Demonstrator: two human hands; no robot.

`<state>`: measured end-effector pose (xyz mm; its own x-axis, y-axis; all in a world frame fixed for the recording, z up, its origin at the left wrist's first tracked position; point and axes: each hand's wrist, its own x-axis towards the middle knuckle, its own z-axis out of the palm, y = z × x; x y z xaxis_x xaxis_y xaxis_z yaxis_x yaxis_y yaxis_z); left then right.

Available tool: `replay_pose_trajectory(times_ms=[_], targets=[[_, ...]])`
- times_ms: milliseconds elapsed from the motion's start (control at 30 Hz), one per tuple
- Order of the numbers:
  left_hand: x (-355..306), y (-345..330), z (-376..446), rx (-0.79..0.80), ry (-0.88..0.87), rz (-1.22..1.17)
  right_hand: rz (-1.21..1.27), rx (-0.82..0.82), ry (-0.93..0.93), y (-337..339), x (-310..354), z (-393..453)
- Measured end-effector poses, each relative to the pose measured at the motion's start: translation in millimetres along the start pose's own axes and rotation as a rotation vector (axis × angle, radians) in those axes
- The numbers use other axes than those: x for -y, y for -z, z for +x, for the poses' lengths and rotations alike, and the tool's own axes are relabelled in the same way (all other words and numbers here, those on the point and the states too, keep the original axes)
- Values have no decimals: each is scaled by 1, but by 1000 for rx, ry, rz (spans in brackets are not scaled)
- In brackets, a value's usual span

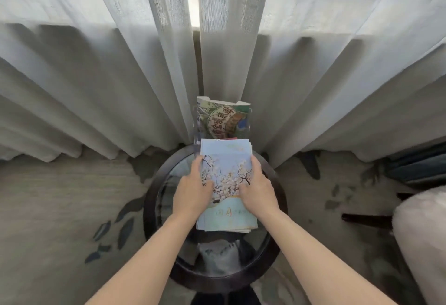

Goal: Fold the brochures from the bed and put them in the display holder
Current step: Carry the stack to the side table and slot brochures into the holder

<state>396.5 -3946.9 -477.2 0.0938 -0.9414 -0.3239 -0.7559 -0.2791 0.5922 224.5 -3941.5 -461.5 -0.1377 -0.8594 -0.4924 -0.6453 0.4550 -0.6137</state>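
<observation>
**Both hands on a brochure stack at the round glass table**

Nearest the camera, two bare forearms reach forward over the round dark-rimmed glass-topped side table (154,210). Left hand (193,190) and right hand (258,190) grip the opposite long edges of a stack of pale blue folded paper brochures printed with white blossom branches (226,179). On each hand the fingers curl round the stack's side edge while the thumb lies across the top cover. The stack sits over the middle of the glass top; whether it rests on the glass or is held just above it cannot be told. Its loose edges fan slightly at the near and right sides.

Just beyond the stack, at the table's far edge, stands a clear plastic display holder (196,133). It holds an upright green and cream illustrated brochure with a round emblem and lettering (223,118), whose top edge pokes above the holder.

To either side of the table lies a grey carpet with dark leaf-like patches (60,208). On the right, a pale upholstered seat (422,237) enters the view. Farthest back hang sheer white pleated curtains (96,75), parted narrowly behind the holder.
</observation>
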Motion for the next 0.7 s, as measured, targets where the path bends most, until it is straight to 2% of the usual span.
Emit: replay_pose_trajectory(times_ms=[233, 533, 700], targets=[[55, -53, 2, 29, 59, -47, -21, 22, -24, -56, -46, 17], [107, -94, -11, 12, 117, -104, -11, -35, -22, -112, -83, 12], [122, -105, -16, 103, 144, -108, -54, 29, -85, -129, -96, 8]])
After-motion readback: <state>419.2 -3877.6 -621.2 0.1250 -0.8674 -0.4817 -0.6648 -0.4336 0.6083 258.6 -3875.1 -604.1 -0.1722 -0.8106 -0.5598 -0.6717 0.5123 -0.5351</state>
